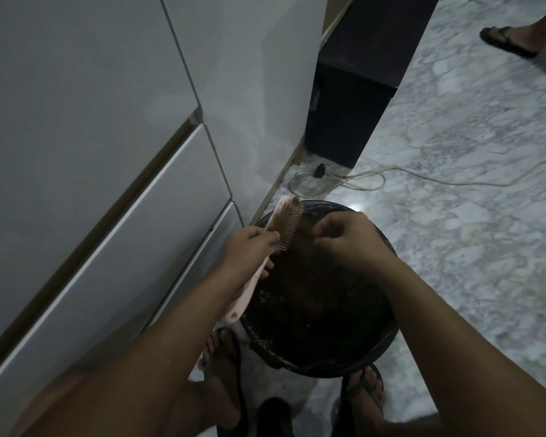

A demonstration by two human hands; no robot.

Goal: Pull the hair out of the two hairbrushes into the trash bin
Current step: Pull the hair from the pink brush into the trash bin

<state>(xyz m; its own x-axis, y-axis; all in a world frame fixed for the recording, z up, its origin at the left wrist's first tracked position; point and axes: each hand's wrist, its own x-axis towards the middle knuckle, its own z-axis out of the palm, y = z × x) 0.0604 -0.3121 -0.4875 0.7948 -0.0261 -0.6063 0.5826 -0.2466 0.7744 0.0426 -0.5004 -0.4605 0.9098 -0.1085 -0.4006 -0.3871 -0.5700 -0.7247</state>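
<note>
I see dim light: white cabinet fronts (85, 171) at left, a dark panel (360, 89) behind, and a pale cord (391, 179) crossing the marbled floor (470, 216).

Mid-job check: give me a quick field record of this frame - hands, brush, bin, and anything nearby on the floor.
left hand: gripping the pink hairbrush near the base of its head, bristles facing right
right hand: fingers pinched together beside the bristles, above the bin; hair between them too dark to confirm
trash bin: black, round, open, directly under both hands
second hairbrush: not in view
floor: marble, pale cable running behind the bin
cabinet: white drawers to the left
bystander's foot: sandalled, top right
</note>
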